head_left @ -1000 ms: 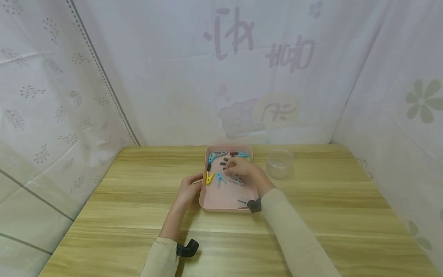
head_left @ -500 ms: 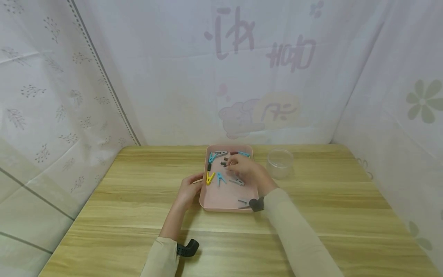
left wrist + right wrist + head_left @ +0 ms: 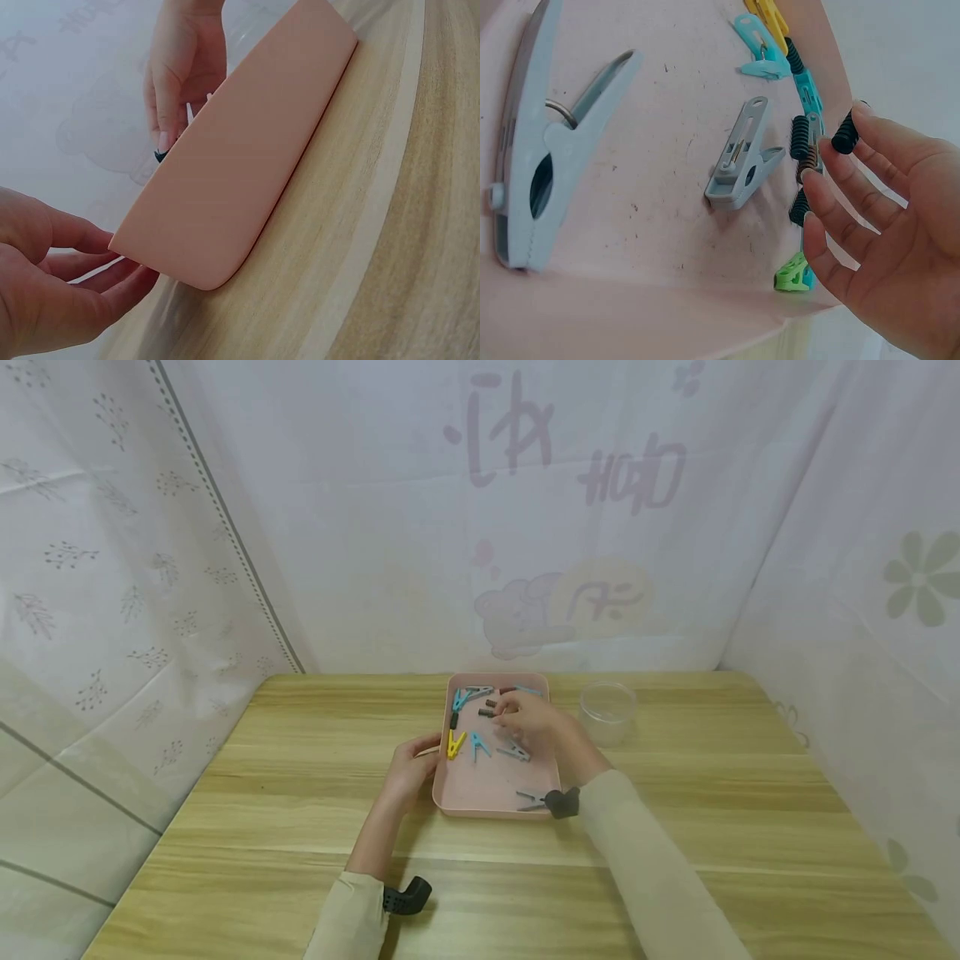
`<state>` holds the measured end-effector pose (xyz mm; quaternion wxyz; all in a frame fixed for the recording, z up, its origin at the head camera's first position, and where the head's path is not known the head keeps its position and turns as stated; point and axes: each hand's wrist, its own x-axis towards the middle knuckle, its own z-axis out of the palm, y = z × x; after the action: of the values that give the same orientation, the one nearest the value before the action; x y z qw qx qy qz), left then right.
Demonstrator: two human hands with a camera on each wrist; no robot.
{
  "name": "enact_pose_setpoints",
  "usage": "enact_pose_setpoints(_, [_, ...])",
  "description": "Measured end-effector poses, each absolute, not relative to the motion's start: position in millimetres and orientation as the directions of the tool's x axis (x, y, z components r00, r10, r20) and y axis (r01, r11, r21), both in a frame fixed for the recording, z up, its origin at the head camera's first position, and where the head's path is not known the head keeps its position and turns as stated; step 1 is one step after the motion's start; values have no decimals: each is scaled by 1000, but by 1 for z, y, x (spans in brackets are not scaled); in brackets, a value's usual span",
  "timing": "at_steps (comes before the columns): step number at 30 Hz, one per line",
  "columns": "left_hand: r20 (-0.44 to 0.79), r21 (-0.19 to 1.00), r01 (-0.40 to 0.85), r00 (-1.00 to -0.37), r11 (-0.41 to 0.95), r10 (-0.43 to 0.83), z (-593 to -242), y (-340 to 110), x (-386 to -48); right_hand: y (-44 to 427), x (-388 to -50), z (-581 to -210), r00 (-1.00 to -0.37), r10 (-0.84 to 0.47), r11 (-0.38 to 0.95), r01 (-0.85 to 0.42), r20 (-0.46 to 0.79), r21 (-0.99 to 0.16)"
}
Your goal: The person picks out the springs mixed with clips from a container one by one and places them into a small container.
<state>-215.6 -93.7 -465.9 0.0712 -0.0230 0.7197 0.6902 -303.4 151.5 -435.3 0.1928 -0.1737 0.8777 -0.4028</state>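
Note:
A pink tray holds clothespins and small dark coils. My right hand pinches a black coil between thumb and index finger, above the tray; the other fingers are bent loosely. Below those fingers, more black coils and a brownish one lie in the tray. A grey clothespin rests nearby, and a green one lies near the tray's edge. On the tray's left side, my left hand grips its wall, with the thumb near the rim and fingers underneath.
A clear round container stands right of the tray on the wooden table. Inside the tray also lie a yellow clothespin and light-blue ones. Patterned curtains hang behind and at both sides.
My right hand has shifted slightly right over the tray, with the black coil lifted from among the others. My left hand stays at the tray's side.

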Motion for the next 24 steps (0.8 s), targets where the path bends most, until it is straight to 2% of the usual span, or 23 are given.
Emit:
enact_pose_setpoints(10, [-130,988,-124,-990,92,63,-465,-92,-215,159,-310,-439,-870,-473,623,-215,-143,-752])
enact_pose_setpoints(24, [-81,973,-69,-996,219,47,-465,-93,-217,169,-301,-423,-851,-516,575,-260,-96,-776])
